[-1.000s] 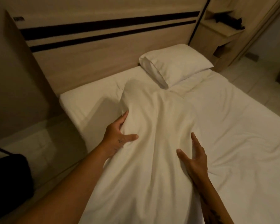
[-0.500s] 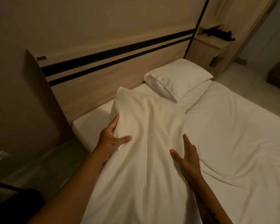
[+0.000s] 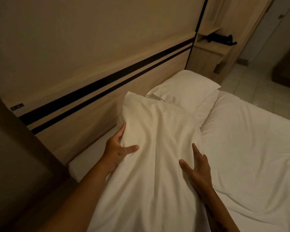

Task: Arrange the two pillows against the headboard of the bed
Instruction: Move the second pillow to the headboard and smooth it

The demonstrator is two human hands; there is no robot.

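Note:
I hold a long white pillow (image 3: 154,148) lengthwise between both hands above the bed (image 3: 251,148). My left hand (image 3: 118,149) grips its left edge, thumb on top. My right hand (image 3: 197,169) presses against its right side with fingers spread. The pillow's far end points at the wooden headboard (image 3: 90,106) with two black stripes. A second white pillow (image 3: 186,87) lies flat at the head of the bed on the right side, against the headboard; the held pillow's tip overlaps its left end in view.
A wooden bedside unit (image 3: 213,54) with a dark object (image 3: 219,39) on its shelf stands right of the headboard. Tiled floor (image 3: 251,87) lies beyond the bed. A strip of bare mattress (image 3: 90,153) shows left of the held pillow.
Both hands have carried the pillow forward toward the headboard, and its far end now reaches the second pillow. The view has swung closer to the headboard.

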